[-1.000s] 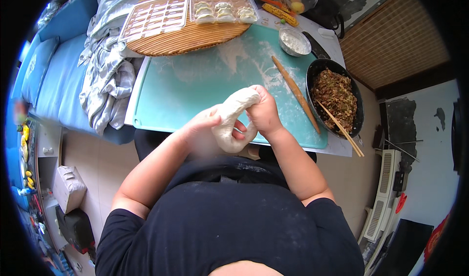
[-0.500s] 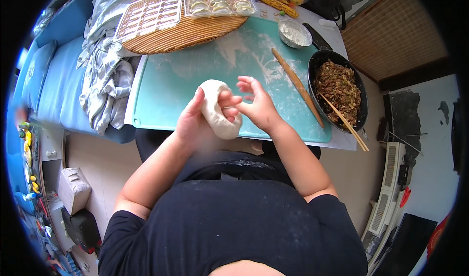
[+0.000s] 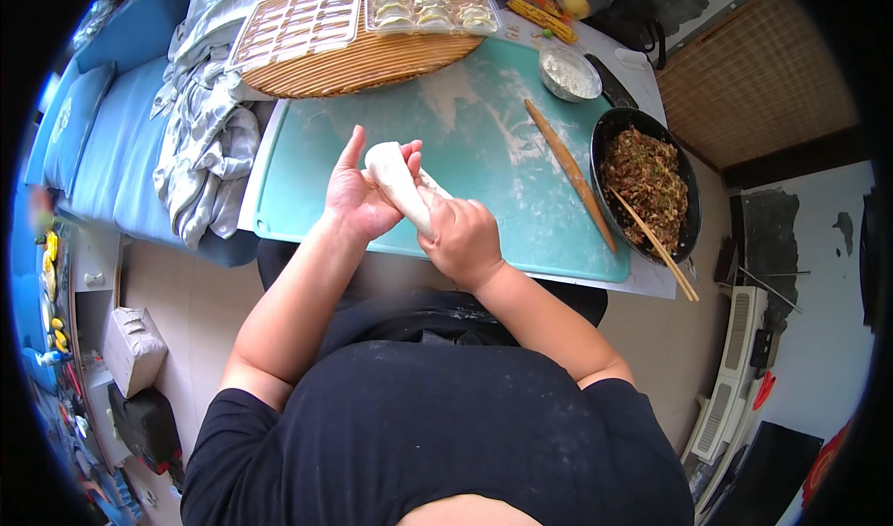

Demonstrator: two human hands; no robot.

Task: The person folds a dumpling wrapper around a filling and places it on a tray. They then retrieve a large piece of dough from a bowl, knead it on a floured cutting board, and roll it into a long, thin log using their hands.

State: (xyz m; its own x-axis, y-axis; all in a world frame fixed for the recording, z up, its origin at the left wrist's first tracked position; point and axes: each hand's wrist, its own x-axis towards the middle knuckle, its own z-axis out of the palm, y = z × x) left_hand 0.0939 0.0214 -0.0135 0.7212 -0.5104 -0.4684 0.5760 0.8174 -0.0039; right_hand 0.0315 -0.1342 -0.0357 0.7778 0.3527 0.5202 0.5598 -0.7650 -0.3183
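Note:
A ring of white dough is held up over the near part of the teal mat. My left hand has its palm turned up and its thumb stretched away; its fingers pass behind the dough, and their tips show past its far side. Closed round the near right end of the dough is my right hand. The dough is drawn out into a strand between the two hands. Part of the loop is hidden by the right fist. Right of the hands, a wooden rolling pin lies slanted on the floured mat.
A black pan of minced filling stands at right, chopsticks across its rim. Behind it is a bowl of flour. At the back, a round slatted board bears plastic trays, one with several dumplings.
My right hand has gone from open beside the dough to closed on its near end. The dough loop is stretched into a narrower strand. My left thumb has lifted off it.

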